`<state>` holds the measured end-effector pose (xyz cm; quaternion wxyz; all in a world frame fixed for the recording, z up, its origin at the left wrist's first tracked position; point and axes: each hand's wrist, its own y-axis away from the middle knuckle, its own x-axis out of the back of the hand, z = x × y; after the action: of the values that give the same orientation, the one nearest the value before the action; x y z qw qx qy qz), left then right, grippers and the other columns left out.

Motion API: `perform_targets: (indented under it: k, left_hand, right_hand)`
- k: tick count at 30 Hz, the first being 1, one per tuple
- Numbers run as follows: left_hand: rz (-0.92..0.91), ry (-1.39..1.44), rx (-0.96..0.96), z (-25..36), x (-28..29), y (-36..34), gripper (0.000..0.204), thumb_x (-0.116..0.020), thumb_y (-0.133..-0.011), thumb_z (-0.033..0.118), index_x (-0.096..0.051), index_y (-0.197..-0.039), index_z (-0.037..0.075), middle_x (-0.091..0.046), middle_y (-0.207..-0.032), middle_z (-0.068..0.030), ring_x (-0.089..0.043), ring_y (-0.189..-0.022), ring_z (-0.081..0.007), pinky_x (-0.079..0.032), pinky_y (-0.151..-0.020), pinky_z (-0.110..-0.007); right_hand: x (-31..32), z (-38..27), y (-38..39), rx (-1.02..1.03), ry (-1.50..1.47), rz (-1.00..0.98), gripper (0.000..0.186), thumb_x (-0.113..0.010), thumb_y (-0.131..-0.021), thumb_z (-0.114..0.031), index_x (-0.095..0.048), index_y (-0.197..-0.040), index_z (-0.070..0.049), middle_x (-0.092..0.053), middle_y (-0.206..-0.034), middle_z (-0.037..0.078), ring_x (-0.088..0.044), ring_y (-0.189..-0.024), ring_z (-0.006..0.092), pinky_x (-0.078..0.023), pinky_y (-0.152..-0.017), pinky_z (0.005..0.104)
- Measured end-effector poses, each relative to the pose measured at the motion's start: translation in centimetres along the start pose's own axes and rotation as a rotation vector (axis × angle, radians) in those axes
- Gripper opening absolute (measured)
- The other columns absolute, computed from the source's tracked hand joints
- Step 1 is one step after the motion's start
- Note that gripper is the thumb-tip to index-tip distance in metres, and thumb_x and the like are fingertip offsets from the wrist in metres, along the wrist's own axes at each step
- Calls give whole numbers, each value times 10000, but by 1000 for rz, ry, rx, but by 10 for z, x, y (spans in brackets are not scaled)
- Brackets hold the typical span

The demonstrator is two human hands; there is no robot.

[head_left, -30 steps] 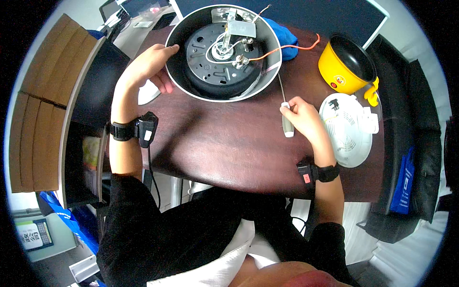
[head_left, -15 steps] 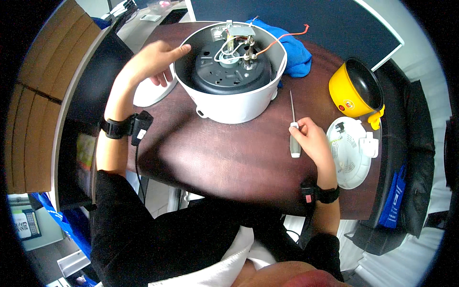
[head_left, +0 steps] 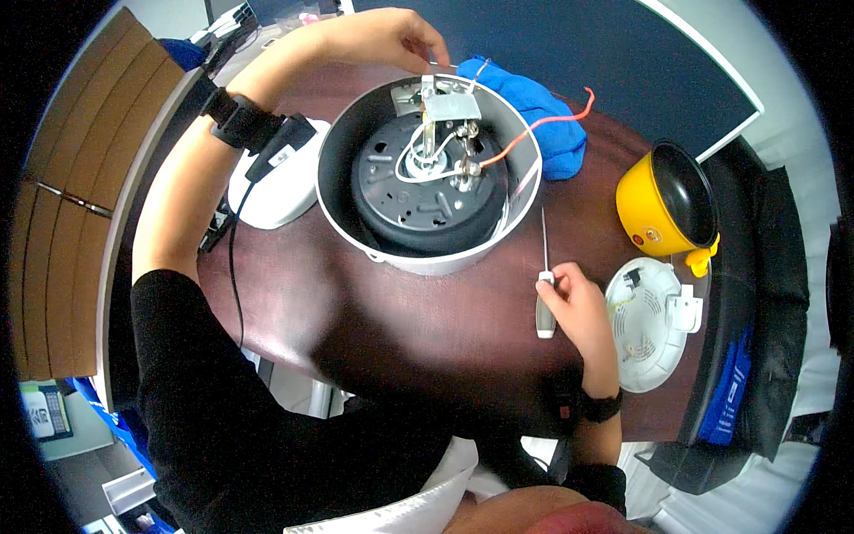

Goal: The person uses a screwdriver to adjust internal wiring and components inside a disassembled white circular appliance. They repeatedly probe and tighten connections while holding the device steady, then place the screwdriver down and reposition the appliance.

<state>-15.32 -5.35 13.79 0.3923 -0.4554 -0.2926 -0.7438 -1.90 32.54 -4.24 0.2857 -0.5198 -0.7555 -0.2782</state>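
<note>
A white rice-cooker body (head_left: 445,265) stands at the middle of the table, its inside facing up. It holds a black round base (head_left: 391,191), a metal bracket (head_left: 452,108), white wires and a loose red wire (head_left: 556,118). My left hand (head_left: 391,40) reaches round to the far side of the body, close to its far rim. Its fingers are bent and apart, with nothing visible between them; whether they touch the rim I cannot tell. At the right, my right hand (head_left: 574,307) is closed on the grey-and-white handle of a screwdriver (head_left: 545,311), whose shaft points away from me.
A white lid-like part (head_left: 276,200) lies left of the body. Behind it is a blue cloth (head_left: 543,147). Farther right are a yellow pot (head_left: 645,218) with a black inside and a round white cover (head_left: 640,356). A dark panel (head_left: 605,53) borders the far side.
My left hand has moved from the body's left rim to its far side. The view has shifted, and the body's opening now faces me more. My right hand keeps the screwdriver.
</note>
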Motion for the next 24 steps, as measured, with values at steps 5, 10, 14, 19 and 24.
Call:
perform_targets:
  k: [5,10,14,19,24]
  left_hand:
    - [-45,111,-64,-14,-14,-24,227,-703,-905,174,-717,-1068,17,-728,-898,-52,-665,-822,-120,-522,-734,-279]
    - [-224,48,80,5,-4,-42,235,-679,-878,125,-699,-1062,-20,-718,-945,-71,-645,-908,-138,-492,-821,-291]
    - [-241,-31,22,25,10,-32,236,-682,-922,237,-728,-1047,42,-730,-879,-107,-682,-764,-189,-543,-747,-315]
    - [-308,187,59,18,8,-34,172,-698,-896,148,-722,-1004,16,-730,-860,-92,-680,-754,-164,-541,-693,-280]
    - [-248,17,-84,29,9,-31,135,-724,-862,123,-724,-951,21,-726,-819,-95,-681,-720,-171,-540,-671,-282]
  right_hand:
    - [-1,0,3,-20,-36,11,322,-731,-872,-300,-602,-1007,-39,-638,-716,121,-632,-616,272,-480,-579,381]
    - [5,-11,5,-103,-43,-13,335,-728,-874,-305,-598,-1037,-43,-649,-772,138,-638,-645,298,-488,-600,400]
    - [5,-10,6,-110,-40,-19,331,-737,-865,-284,-601,-1050,-46,-654,-792,144,-635,-636,303,-492,-599,401]
    - [0,-2,4,-35,-8,23,339,-750,-853,-263,-600,-1068,-48,-635,-772,143,-623,-612,299,-486,-571,402]
    - [5,-9,4,-112,-33,-24,331,-743,-862,-260,-599,-1066,-44,-640,-787,139,-604,-570,273,-478,-546,376]
